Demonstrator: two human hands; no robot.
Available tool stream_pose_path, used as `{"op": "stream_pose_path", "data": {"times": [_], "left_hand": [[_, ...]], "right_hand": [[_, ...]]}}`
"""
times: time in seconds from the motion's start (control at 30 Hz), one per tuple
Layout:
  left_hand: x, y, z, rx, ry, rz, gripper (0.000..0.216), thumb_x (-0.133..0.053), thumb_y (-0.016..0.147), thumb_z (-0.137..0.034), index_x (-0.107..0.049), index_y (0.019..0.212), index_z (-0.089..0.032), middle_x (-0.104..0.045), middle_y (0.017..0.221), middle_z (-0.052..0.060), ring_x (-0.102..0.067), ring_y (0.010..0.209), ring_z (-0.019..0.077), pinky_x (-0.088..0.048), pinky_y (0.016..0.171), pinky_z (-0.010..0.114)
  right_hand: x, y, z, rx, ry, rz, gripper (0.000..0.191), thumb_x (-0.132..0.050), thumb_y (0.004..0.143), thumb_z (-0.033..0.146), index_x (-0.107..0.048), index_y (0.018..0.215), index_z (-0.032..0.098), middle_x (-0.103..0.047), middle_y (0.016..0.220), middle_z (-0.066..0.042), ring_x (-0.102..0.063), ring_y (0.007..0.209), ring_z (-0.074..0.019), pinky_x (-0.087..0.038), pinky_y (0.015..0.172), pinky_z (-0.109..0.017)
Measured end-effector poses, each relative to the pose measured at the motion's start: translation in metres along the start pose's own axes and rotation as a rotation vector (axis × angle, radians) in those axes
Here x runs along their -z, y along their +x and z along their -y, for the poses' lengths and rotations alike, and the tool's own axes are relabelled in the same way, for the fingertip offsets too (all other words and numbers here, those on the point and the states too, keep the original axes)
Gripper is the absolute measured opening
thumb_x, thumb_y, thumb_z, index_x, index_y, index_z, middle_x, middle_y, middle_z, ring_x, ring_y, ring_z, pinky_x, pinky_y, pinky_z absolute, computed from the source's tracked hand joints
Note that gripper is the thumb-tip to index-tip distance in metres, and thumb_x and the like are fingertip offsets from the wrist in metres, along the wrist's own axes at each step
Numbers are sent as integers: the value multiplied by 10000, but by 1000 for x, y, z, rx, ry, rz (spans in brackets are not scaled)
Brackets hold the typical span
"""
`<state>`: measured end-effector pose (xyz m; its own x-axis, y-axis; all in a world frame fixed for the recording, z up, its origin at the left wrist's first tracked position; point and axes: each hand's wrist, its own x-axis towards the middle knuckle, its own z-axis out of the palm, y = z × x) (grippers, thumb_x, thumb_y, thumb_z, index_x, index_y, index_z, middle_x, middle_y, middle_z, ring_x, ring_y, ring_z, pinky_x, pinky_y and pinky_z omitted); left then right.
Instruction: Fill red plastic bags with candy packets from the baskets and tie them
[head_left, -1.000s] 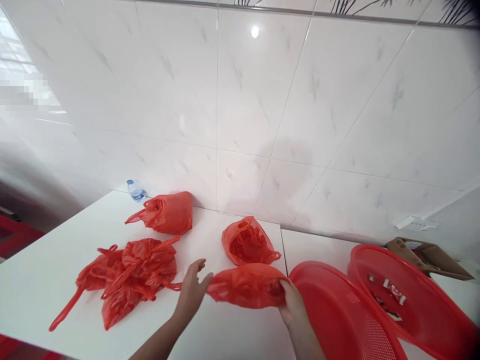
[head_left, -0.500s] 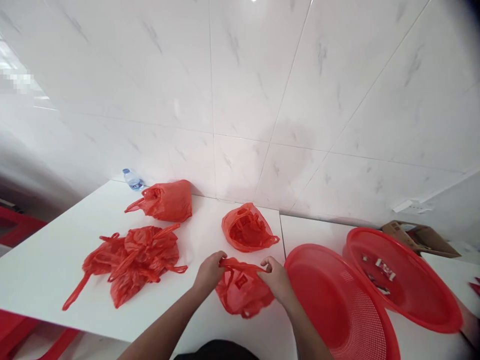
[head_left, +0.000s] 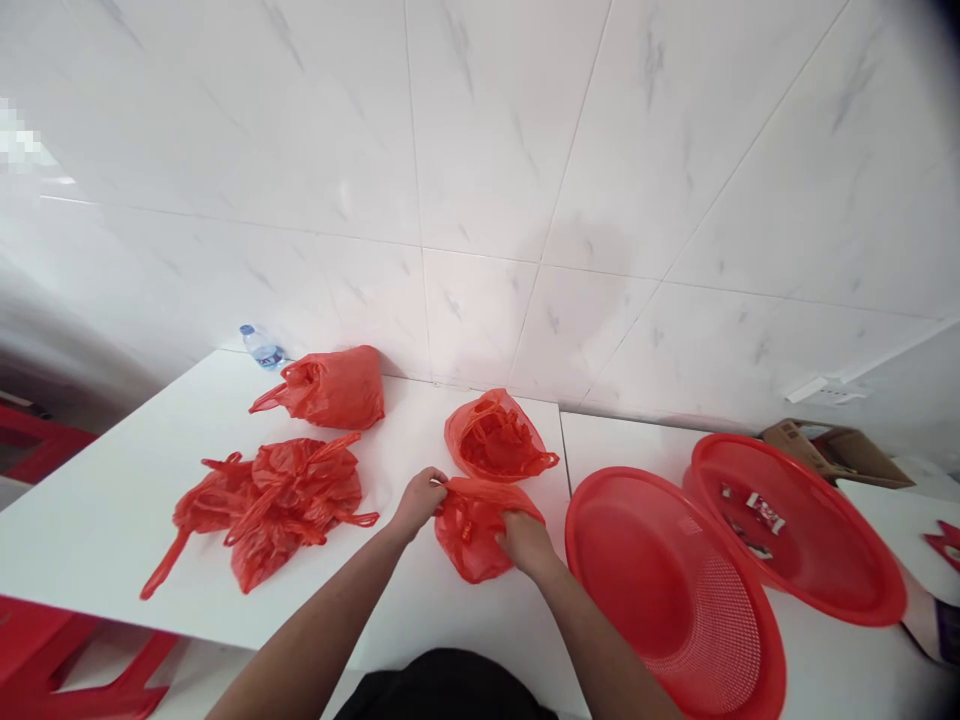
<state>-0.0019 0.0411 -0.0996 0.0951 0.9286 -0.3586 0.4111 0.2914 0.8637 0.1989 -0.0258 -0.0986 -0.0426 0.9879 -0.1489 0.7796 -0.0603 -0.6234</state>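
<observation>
In front of me on the white table stands a red plastic bag (head_left: 472, 550) with its mouth spread. At the left of its rim, my left hand (head_left: 422, 503) is closed, pinching the plastic. My right hand (head_left: 527, 543) reaches into the mouth from the right, and its fingertips are hidden in the bag. A small darker red item (head_left: 466, 530) shows through inside. Just behind stands another red bag (head_left: 459, 440), its mouth gaping and crumpled red plastic inside.
Knotted red bags (head_left: 277, 505) are heaped at the left, with a full red bag (head_left: 352, 390) and a water bottle (head_left: 262, 348) behind. At the right are a red basket (head_left: 637, 560), a second red basket (head_left: 832, 560) holding wrappers, and a cardboard box (head_left: 862, 455). A tiled wall (head_left: 480, 200) rises behind.
My right hand has let go of the bag's right rim and moved down into its mouth. My left hand still holds the left rim. The view has shifted slightly.
</observation>
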Motion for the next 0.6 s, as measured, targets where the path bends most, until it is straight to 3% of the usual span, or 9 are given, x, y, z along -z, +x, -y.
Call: {"op": "stream_pose_path", "data": {"times": [0.13,0.23,0.33,0.43,0.5,0.6], "left_hand": [[16,3,7,-43,62,-45,209,-509,699,-83,-553,881,-178,-657,787,13,-610,659,130,-503,621,252],[18,-11,7,-130,118,-104,316,-566,754,-180,-555,1069,-198,-622,1120,63,-620,885,172,-510,796,322],[12,-35,9,-411,294,-191,536,-601,806,-324,-439,1308,-226,-454,1377,119,-514,1179,254,-453,965,423],[-2,-51,22,-668,551,-95,672,-707,733,-325,-443,1350,-281,-333,1492,116,-325,1358,328,-346,1074,506],[-13,-50,33,-624,658,-52,680,-731,691,-243,-483,1322,-287,-283,1527,113,-285,1380,362,-348,1066,526],[-22,-38,47,-435,669,-85,616,-646,720,-149,-491,1312,-214,-291,1514,158,-383,1330,353,-403,1027,482]], "right_hand": [[-2,-1,-31,-25,-55,-27,176,-599,609,90,-681,721,198,-683,924,-99,-583,905,-281,-409,784,-377],[-5,-6,-36,-13,-18,-52,175,-595,654,159,-687,796,203,-664,998,-97,-556,967,-290,-402,843,-401],[-13,-10,-30,-28,55,-98,267,-550,673,151,-664,908,207,-646,983,-74,-560,955,-257,-426,832,-372],[-16,-13,-25,-36,127,-146,247,-471,715,137,-634,887,207,-631,942,-58,-574,925,-224,-454,765,-325],[-11,-14,-24,-32,156,-167,198,-444,744,153,-616,819,213,-624,916,-47,-583,889,-204,-463,746,-311],[12,-21,-26,-33,205,-242,151,-470,759,195,-615,795,217,-625,1003,-54,-581,962,-203,-454,850,-329]]}}
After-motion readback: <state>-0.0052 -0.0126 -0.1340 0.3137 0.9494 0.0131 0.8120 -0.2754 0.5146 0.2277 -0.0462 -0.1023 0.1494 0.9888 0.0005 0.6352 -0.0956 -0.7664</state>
